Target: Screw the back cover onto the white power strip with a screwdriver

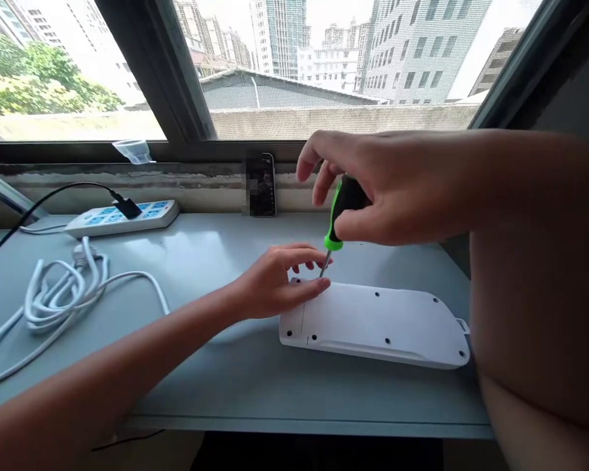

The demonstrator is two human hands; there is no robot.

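Observation:
A long white plastic housing [353, 314] lies flat on the desk, its side with several dark screw holes facing up. My right hand [373, 190] grips the black and green handle of a screwdriver [334, 226] from above, its index finger lifted off. The metal shaft slants down to the left end of the housing, where the tip is hidden behind my left thumb. Around the lower shaft, my left hand [287, 278] closes thumb and fingers, resting on the housing's far left corner.
A white power strip [122, 219] with a black plug stands at the back left. Nearer lies a coiled white cord [63, 294]. A phone [262, 185] leans against the window sill, and a clear plastic cup [133, 151] lies on the ledge. The desk's front edge runs below.

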